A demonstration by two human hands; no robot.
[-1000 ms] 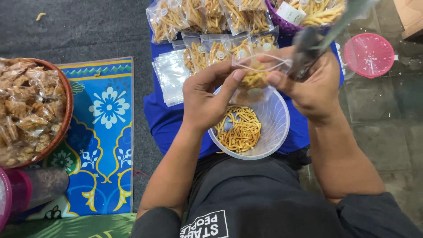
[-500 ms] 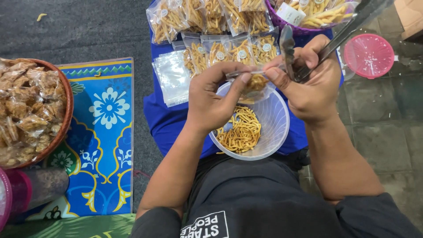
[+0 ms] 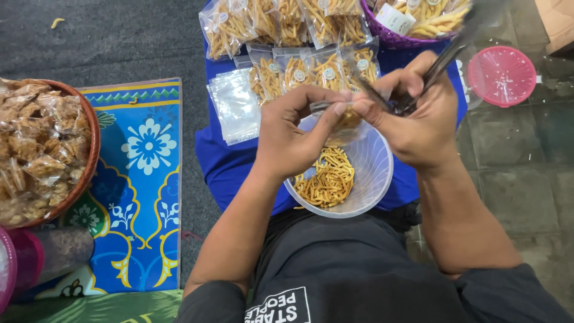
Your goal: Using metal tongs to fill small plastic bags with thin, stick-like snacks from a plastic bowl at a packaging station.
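1. The left hand [image 3: 293, 134] is closed in a pinch – thumb and fingers grip the mouth of a small clear bag [image 3: 344, 116] that holds some yellow snack sticks.
2. The right hand [image 3: 415, 116] is closed too, pinching the other side of the bag's mouth and also clasping metal tongs [image 3: 442, 57], which slant up and away towards the top right.
3. The small clear bag hangs between the two hands, directly above a clear plastic bowl [image 3: 373, 173] part-filled with yellow snack sticks [image 3: 326, 182].
4. The bowl sits on a blue cloth [image 3: 224, 167] close in front of the person's lap.
5. Beyond the hands, filled snack bags [image 3: 287, 66] lie in rows on the cloth, with a stack of empty clear bags [image 3: 236, 104] just left of them.
6. A purple basket [image 3: 394, 36] of snacks stands at the top – a pink lid [image 3: 501, 76] lies on the floor to its right.
7. At far left a brown basket [image 3: 89, 149] holds bagged brown crisps, beside a blue patterned mat [image 3: 140, 179].
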